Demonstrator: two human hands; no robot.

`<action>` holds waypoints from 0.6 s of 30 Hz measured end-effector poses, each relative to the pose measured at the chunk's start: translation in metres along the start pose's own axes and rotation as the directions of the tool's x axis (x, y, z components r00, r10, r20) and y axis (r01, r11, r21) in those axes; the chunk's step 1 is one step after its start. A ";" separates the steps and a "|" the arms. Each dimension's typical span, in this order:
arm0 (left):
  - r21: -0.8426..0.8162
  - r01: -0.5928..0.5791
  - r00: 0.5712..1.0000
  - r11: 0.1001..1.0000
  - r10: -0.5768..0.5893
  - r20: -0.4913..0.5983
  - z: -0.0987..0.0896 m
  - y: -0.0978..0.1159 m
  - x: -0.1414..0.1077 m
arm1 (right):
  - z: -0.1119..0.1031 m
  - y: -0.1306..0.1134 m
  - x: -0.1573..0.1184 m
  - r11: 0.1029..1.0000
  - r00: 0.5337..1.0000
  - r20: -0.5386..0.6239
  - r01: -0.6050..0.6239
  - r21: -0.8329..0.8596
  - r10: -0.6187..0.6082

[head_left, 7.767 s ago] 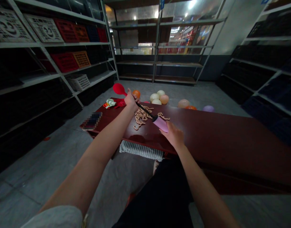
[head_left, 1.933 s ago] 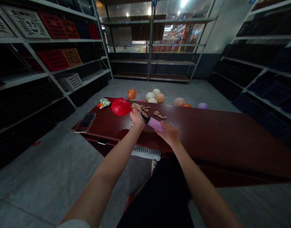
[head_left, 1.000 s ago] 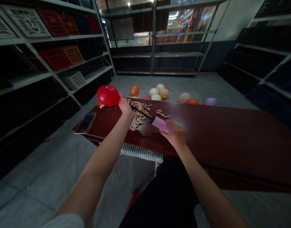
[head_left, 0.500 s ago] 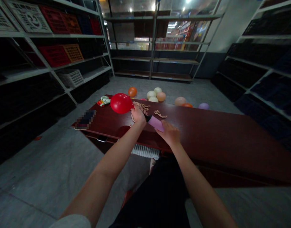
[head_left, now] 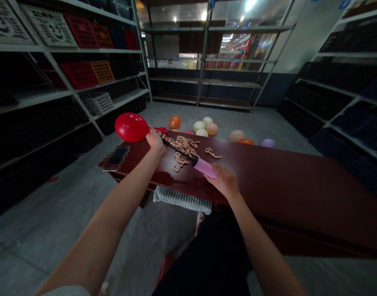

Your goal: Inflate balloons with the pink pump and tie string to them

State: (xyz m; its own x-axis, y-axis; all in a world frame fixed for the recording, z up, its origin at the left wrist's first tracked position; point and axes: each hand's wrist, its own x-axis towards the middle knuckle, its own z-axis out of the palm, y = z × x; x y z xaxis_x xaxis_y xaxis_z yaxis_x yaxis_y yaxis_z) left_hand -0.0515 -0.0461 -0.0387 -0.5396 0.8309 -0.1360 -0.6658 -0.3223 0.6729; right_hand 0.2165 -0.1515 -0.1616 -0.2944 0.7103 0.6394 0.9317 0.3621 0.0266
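Observation:
A round, inflated red balloon (head_left: 131, 127) sits at the far end of a balloon pump. My left hand (head_left: 155, 139) is closed around the balloon's neck and that end of the pump. Between my hands runs the pump's black rod (head_left: 180, 151), drawn well out of its pink-purple barrel (head_left: 206, 167). My right hand (head_left: 224, 179) is wrapped round the barrel, with its fingers partly hiding it. Under the rod, a heap of tan, uninflated long balloons (head_left: 185, 144) lies on the dark red table (head_left: 283, 176). A few tan ones (head_left: 213, 153) lie apart, to the right.
A pixelated phone-like object (head_left: 116, 158) lies at the table's left end. Beyond the far edge, several balloons (head_left: 199, 126) rest on the floor. A grey ribbed cloth (head_left: 182, 200) hangs at the near edge. Shelves with crates (head_left: 80, 74) stand left; more racks stand behind and right.
My left hand has moved left and away from my right hand, taking the red balloon along. Much more black rod now shows between them. The view has shifted slightly.

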 end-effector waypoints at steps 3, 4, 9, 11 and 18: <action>0.001 -0.027 1.000 1.000 0.027 0.010 0.011 -0.001 0.000 | 0.002 0.003 0.000 1.000 1.000 -0.017 -0.020 0.022 0.020; -0.008 -0.032 0.999 0.999 0.032 0.010 0.016 -0.004 -0.001 | 0.002 0.005 0.000 0.999 0.999 -0.024 -0.041 0.027 0.041; -0.031 -0.058 0.998 0.998 0.059 0.025 0.043 -0.030 -0.014 | 0.001 0.015 0.000 0.981 0.981 -0.040 -0.192 0.016 0.192; -0.019 -0.051 0.997 0.999 0.052 0.065 0.052 -0.042 -0.025 | 0.001 0.017 0.001 0.975 0.974 -0.037 -0.223 0.024 0.224; 0.035 0.026 0.983 0.999 -0.032 0.182 0.060 -0.097 -0.084 | 0.003 0.018 0.001 0.957 0.956 -0.053 -0.286 0.044 0.288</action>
State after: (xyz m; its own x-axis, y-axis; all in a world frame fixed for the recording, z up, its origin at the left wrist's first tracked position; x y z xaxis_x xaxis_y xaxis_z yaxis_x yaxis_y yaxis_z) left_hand 0.0896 -0.0575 -0.0489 -0.4151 0.9095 -0.0225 -0.6611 -0.2846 0.6942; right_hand 0.2325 -0.1425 -0.1624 -0.0018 0.7514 0.6598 0.9668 0.1698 -0.1908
